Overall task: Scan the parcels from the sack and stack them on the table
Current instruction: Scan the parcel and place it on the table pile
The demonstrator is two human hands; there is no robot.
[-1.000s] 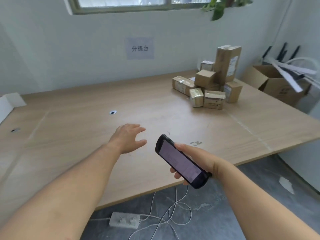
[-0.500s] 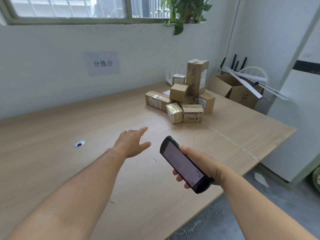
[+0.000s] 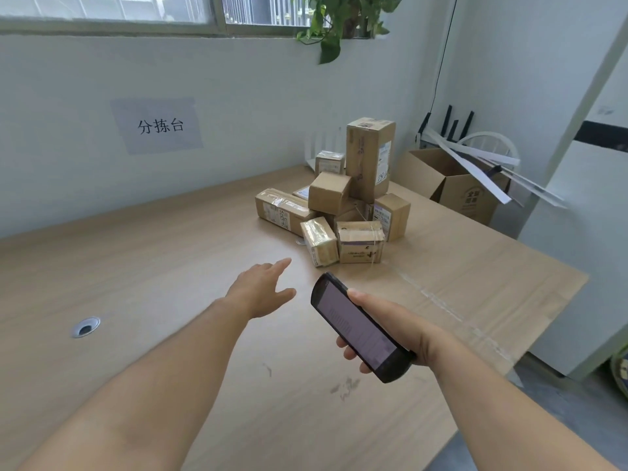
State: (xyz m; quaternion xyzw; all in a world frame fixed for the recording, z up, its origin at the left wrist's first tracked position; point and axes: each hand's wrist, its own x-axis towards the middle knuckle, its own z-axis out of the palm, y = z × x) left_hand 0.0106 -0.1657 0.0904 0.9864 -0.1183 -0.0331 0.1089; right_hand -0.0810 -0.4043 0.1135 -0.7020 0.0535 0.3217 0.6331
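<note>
Several brown cardboard parcels point(image 3: 343, 212) lie piled at the far right of the wooden table point(image 3: 153, 273); a tall one point(image 3: 369, 158) stands upright on top. My left hand point(image 3: 263, 288) hovers over the table with fingers stretched toward the pile, holding nothing, a short way from the nearest small parcel point(image 3: 319, 241). My right hand point(image 3: 387, 329) grips a black handheld scanner point(image 3: 356, 326), screen up, its head pointing at the pile. No sack is in view.
A large open carton point(image 3: 455, 188) with white strips stands beyond the table's far right corner. A cable hole point(image 3: 85, 327) sits in the tabletop at left. A paper sign point(image 3: 158, 125) hangs on the wall. The table's right edge drops to the floor.
The view has swung right and closer to the parcel pile. My left hand has reached further toward the parcels. The scanner stays gripped in my right hand.
</note>
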